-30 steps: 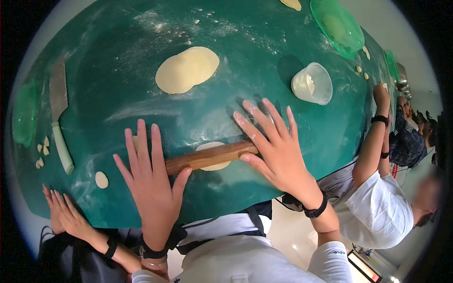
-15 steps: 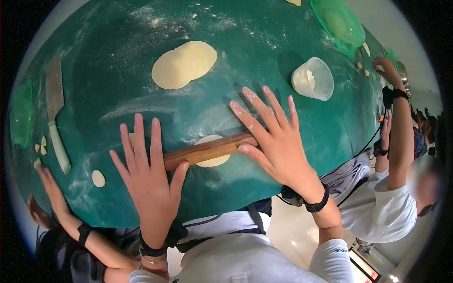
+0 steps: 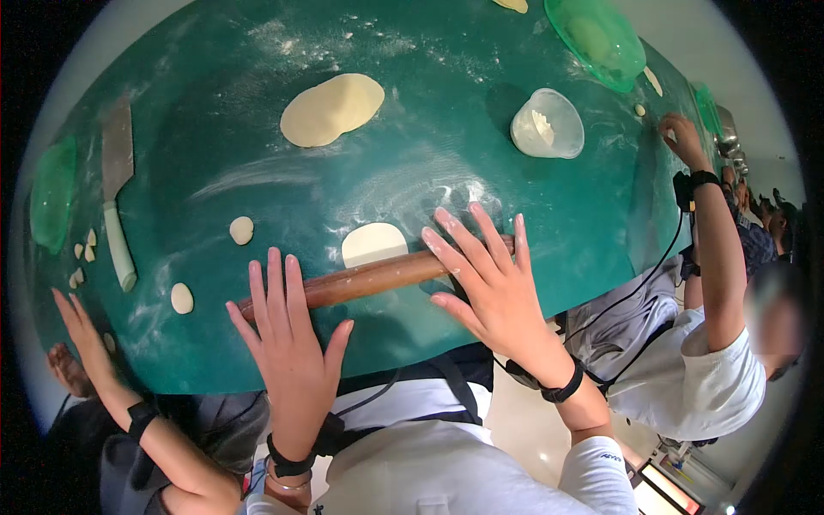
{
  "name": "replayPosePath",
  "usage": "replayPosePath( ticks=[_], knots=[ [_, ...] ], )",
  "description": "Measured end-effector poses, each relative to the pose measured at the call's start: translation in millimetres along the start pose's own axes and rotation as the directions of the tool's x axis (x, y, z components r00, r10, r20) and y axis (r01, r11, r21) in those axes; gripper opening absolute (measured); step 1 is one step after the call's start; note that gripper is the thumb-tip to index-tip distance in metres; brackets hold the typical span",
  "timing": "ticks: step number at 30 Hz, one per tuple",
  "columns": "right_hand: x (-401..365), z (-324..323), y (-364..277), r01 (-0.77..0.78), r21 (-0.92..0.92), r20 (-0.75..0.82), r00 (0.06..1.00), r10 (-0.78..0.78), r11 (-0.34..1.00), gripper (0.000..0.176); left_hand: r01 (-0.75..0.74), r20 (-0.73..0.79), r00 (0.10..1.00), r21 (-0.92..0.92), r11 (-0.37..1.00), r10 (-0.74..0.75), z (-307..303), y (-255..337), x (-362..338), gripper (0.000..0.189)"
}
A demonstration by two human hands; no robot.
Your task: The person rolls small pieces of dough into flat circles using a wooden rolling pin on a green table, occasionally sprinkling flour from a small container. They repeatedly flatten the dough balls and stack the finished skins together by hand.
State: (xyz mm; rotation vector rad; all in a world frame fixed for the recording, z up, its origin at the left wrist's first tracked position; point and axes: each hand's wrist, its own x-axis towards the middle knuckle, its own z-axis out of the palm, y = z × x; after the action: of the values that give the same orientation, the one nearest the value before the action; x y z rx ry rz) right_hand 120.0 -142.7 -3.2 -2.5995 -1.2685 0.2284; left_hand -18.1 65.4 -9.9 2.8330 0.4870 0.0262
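Note:
A wooden rolling pin (image 3: 369, 278) lies slightly slanted on the green table, over the near edge of a flat, pale dough round (image 3: 373, 244). My left hand (image 3: 296, 356) rests its spread fingers on the pin's left end, palm down. On the right end lie the outstretched fingers of my right hand (image 3: 498, 296), with white flour on the fingertips. Neither hand wraps round the pin. Farther back is a pile of overlapping rolled dough sheets (image 3: 332, 110). Two small dough pieces, one (image 3: 242, 230) beyond my left fingers and another (image 3: 182, 298) to their left, sit on the table.
A cleaver (image 3: 118, 163) and a green container (image 3: 53, 196) are at the left. A clear cup of flour (image 3: 549, 124) stands at the back right, near a green lidded container (image 3: 596, 43). Co-workers' hands (image 3: 86, 339) (image 3: 684, 142) are at both table sides.
The rolling pin has rolled toward me, uncovering the dough's far part. My fingers have moved nearer to me along with it, and a small dough piece beyond my left hand is now uncovered.

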Motion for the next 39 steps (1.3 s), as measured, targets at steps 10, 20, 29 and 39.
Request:
replayPosePath(
  ticks=[10,20,29,39],
  knots=[
    [54,-12,24,0.123,-0.112,-0.067,0.989,-0.131,0.986,0.062,-0.060,-0.050,0.997,0.027,0.998,0.061,-8,-15,49,0.072],
    [68,-14,29,0.112,-0.113,-0.044,0.992,-0.117,0.987,0.062,-0.059,-0.040,0.997,0.040,0.997,0.061,-10,-16,61,0.073],
    [22,-7,15,0.101,-0.107,0.000,0.995,-0.102,0.989,0.073,-0.046,0.000,0.999,0.003,0.999,0.046,-4,-2,14,0.086],
    [-2,19,27,0.310,-0.062,-0.329,0.891,-0.312,0.949,0.054,-0.109,0.098,0.986,-0.229,0.967,0.134,-38,4,16,0.060]
  ],
)
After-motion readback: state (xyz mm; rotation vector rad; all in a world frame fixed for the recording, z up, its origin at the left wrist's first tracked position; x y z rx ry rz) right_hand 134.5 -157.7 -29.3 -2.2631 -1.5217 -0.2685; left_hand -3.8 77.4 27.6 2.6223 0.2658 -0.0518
